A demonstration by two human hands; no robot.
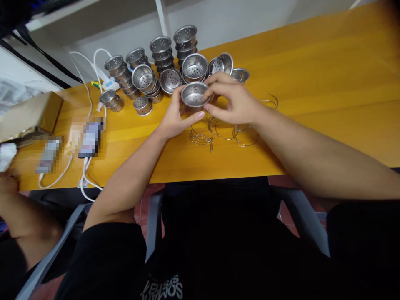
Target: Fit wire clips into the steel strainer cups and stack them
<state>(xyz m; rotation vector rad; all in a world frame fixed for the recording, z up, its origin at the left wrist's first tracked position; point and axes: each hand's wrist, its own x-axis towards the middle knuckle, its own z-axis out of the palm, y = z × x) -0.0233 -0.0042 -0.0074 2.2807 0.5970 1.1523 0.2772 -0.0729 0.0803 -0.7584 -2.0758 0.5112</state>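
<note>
Between my two hands a round metal strainer cup (194, 96) is held up over the table, its open top facing me. My left hand (175, 116) wraps its left side and underside, thumb along the front. With fingers curled over the right rim, my right hand (233, 99) grips the same cup; some fingertips reach inside it. Thin curved wire rings (201, 138) lie on the table just below the hands, and more wire rings (245, 143) lie under my right forearm. Behind the hands stand more perforated metal cups (194, 66), some stacked and some tilted.
Tall cup stacks (161, 48) stand along the wall at the back of the wooden table (312, 71). To the left are a phone (91, 139) on a white cable, another phone (50, 155), a power strip (111, 84) and a cardboard box (34, 112). Another person's arm (28, 212) is at far left.
</note>
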